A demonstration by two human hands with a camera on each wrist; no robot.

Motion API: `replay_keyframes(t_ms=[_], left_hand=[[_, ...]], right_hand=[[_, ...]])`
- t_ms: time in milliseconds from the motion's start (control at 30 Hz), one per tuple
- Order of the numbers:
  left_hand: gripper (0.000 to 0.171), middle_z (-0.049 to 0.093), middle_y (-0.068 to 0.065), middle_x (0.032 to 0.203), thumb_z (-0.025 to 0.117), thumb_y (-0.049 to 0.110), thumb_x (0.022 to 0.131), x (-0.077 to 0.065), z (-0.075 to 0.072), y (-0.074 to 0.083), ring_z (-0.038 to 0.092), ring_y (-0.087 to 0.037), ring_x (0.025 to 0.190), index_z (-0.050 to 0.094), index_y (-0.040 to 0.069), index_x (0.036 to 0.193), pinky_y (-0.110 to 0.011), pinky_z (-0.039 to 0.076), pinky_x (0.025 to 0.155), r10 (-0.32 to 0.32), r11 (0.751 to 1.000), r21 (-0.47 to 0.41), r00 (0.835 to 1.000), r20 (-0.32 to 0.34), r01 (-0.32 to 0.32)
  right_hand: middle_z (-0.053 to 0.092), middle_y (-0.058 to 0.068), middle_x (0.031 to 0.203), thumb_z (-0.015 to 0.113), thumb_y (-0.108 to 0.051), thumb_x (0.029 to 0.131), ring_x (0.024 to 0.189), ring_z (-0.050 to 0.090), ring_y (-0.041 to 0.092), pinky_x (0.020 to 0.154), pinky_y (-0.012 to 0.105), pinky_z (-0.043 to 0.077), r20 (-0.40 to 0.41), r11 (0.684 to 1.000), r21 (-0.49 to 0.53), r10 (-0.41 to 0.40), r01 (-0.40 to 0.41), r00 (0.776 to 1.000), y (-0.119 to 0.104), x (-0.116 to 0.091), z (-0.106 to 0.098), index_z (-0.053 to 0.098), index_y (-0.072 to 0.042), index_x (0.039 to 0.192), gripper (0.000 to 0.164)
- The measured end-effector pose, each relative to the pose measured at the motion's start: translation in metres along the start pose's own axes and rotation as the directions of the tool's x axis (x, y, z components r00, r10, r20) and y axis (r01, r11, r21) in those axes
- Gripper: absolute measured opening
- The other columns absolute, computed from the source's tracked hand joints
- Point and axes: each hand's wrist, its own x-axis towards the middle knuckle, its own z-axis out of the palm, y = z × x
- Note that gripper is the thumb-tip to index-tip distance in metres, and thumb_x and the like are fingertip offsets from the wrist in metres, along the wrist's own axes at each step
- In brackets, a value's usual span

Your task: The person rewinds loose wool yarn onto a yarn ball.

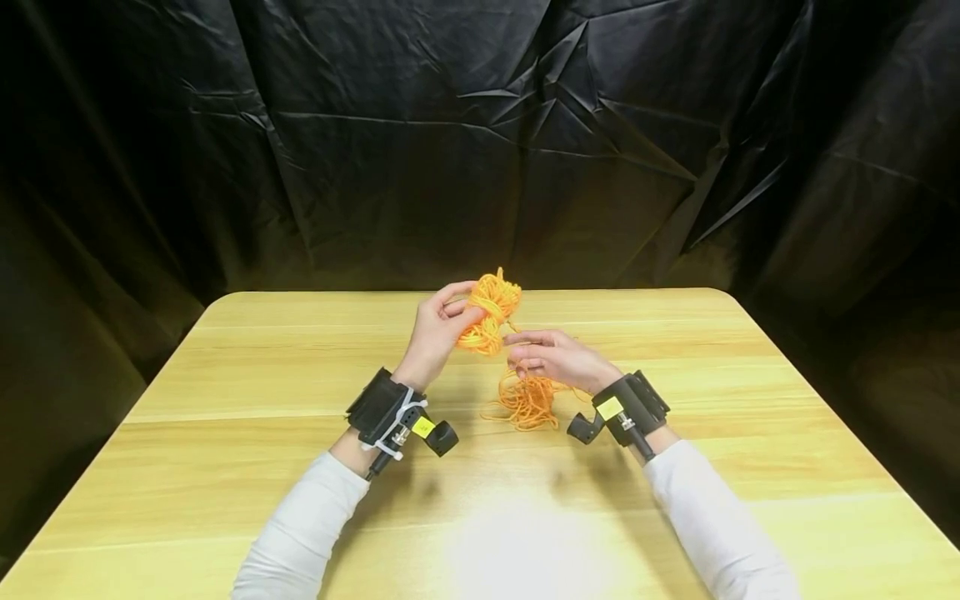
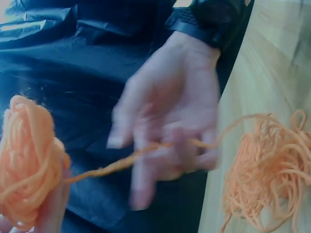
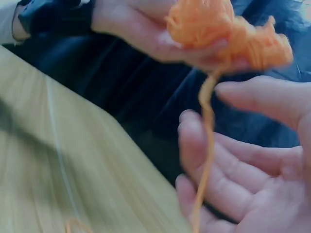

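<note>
My left hand (image 1: 435,333) grips a bundle of orange yarn (image 1: 491,310), wound round its middle, above the far part of the table. A single strand (image 2: 112,167) runs from that bundle across to my right hand (image 1: 558,360). In the right wrist view the strand passes over the right fingers (image 3: 233,179), which are loosely bent, with the thumb held apart from them. From there it leads down to a loose tangle of the same yarn (image 1: 528,402) on the table, just below the right hand. The right hand is blurred in the left wrist view.
The wooden table (image 1: 225,467) has rounded far corners, and a black sheet (image 1: 390,167) hangs behind it. Both wrists wear black straps with small cameras (image 1: 442,437). A bright glare lies on the near part of the tabletop.
</note>
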Motion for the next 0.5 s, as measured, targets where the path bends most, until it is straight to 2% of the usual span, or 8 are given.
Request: replay_keyframes(t_ms=[100,200,267,333,500], left_hand=[[0.040,0.056,-0.026,0.113,0.054,0.000,0.085,-0.001,0.001,-0.001,0.062,-0.010,0.077,0.046,0.001,0.125,-0.025,0.052,0.069,-0.063,0.998,0.007,0.996,0.056,0.063],[0.041,0.055,-0.024,0.115,0.053,0.004,0.087,-0.002,-0.001,-0.001,0.061,-0.011,0.082,0.044,0.000,0.126,-0.024,0.052,0.071,-0.109,0.993,-0.034,0.991,0.081,0.112],[0.039,0.056,-0.022,0.114,0.054,0.010,0.087,-0.002,-0.002,-0.001,0.060,-0.013,0.084,0.047,-0.001,0.124,-0.024,0.051,0.072,-0.121,0.990,-0.058,0.990,0.076,0.125],[0.038,0.058,-0.020,0.112,0.058,0.014,0.086,-0.001,-0.003,-0.001,0.061,-0.014,0.086,0.051,-0.002,0.120,-0.025,0.051,0.073,-0.123,0.990,-0.064,0.991,0.057,0.126],[0.034,0.062,-0.019,0.106,0.063,0.012,0.082,0.000,-0.005,-0.001,0.063,-0.014,0.083,0.057,-0.003,0.112,-0.026,0.051,0.073,-0.113,0.993,-0.019,0.993,0.028,0.114]], right_hand=[[0.047,-0.003,0.074,0.048,-0.012,0.092,0.059,0.044,0.005,0.058,0.016,0.040,-0.004,0.999,0.026,-0.029,0.029,1.000,-0.004,0.002,0.003,0.045,0.005,0.117,0.031],[0.033,-0.005,0.059,0.050,-0.013,0.091,0.048,0.027,0.005,0.047,0.017,0.023,-0.031,0.999,-0.016,-0.029,0.028,0.999,-0.009,0.002,0.004,0.058,-0.003,0.098,0.015],[0.029,-0.005,0.055,0.050,-0.013,0.091,0.047,0.024,0.006,0.046,0.018,0.019,-0.041,0.999,-0.048,-0.026,0.024,0.999,-0.011,0.001,0.003,0.063,-0.007,0.091,0.015],[0.028,-0.005,0.053,0.049,-0.014,0.091,0.046,0.024,0.006,0.046,0.018,0.019,-0.037,0.999,-0.045,-0.022,0.021,0.999,-0.012,0.001,0.003,0.066,-0.008,0.092,0.018],[0.029,-0.007,0.052,0.050,-0.019,0.092,0.044,0.025,0.003,0.044,0.016,0.020,-0.028,0.999,0.041,-0.023,0.024,0.999,-0.010,0.000,-0.002,0.064,-0.007,0.090,0.020]])
